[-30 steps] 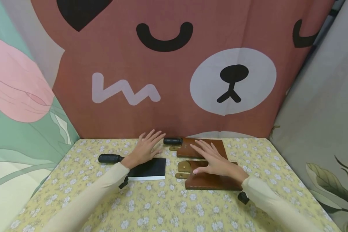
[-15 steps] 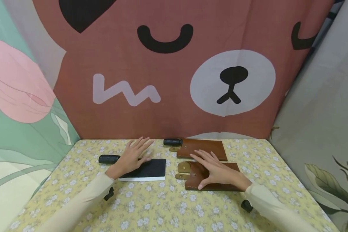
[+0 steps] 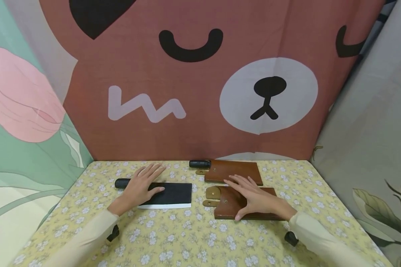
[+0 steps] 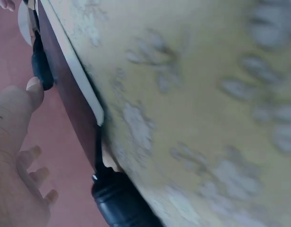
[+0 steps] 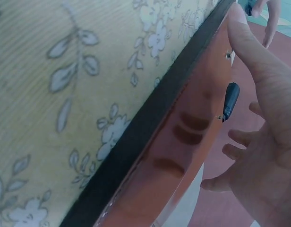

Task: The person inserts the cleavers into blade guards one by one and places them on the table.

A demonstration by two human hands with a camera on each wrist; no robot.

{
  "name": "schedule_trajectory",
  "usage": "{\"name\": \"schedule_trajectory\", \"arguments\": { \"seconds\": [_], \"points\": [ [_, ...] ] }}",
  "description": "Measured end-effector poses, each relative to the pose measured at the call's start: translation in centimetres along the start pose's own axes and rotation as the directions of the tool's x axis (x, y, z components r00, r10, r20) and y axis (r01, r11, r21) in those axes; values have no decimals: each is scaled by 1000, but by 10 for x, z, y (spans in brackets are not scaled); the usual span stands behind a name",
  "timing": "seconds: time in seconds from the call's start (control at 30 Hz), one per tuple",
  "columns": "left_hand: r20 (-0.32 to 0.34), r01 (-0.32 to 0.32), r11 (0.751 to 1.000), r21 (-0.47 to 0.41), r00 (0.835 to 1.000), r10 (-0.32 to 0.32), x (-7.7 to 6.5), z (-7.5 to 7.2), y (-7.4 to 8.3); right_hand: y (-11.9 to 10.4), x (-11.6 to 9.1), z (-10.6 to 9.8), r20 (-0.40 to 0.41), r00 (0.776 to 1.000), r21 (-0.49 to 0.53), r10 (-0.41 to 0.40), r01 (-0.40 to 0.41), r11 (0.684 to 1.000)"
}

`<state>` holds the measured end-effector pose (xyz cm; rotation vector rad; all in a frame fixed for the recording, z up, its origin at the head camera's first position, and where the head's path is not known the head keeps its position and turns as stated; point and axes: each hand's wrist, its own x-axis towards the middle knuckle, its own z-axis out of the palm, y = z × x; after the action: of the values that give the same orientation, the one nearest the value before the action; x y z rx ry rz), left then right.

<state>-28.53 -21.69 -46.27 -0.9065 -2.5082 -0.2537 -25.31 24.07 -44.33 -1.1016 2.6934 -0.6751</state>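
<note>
A cleaver with a black blade (image 3: 177, 193), a pale cutting edge and a black handle (image 4: 124, 198) lies flat at the left. My left hand (image 3: 138, 190) hovers above where its handle meets the blade, fingers extended and thumb apart. Toward the right lies a brown leather sheath (image 3: 228, 208) with tan straps at its left end. Over it is my right hand (image 3: 255, 200), fingers spread and thumb near the sheath's front edge; whether the thumb touches is unclear. In the right wrist view, the sheath's glossy side (image 5: 178, 127) shows finger reflections below the hand.
Behind the front sheath lies a second brown sheath (image 3: 237, 171) with a black handle (image 3: 198, 164) sticking out leftward. A yellow floral cloth (image 3: 173, 237) covers the table. A bear-print curtain (image 3: 187, 137) hangs at the back edge, with other printed fabric at both sides.
My left hand has moved left and toward me, from over the blade to near the handle. My right hand has come slightly nearer and lower over the front sheath. The cleaver and sheaths stay put.
</note>
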Motion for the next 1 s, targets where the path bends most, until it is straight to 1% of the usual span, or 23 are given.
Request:
{"name": "schedule_trajectory", "arguments": {
  "seconds": [0.2, 0.37, 0.5, 0.57, 0.77, 1.0],
  "points": [
    [3, -9, 1000, 18, 1000, 9, -16, -7, -4, 0, -5, 1, 65, 998, 22, 9, -10, 1000],
    [41, 35, 999, 18, 999, -36, -22, -13, -7, 0, -10, 1, 95, 995, 55, 28, -34, 998],
    [70, 60, 997, 54, 996, -64, -24, -15, -10, 1, -12, 2, 95, 995, 59, 36, -42, 997],
    [75, 70, 995, 67, 994, -75, -28, -17, -12, 2, -12, 3, 93, 995, 54, 36, -41, 998],
    [57, 93, 991, 97, 994, -99, -43, -19, -18, 6, -17, 4, 100, 994, 60, 46, -52, 997],
    [34, 106, 990, 95, 993, -109, -58, -27, -28, 8, -19, 4, 82, 995, 57, 58, -63, 996]
  ]
}}
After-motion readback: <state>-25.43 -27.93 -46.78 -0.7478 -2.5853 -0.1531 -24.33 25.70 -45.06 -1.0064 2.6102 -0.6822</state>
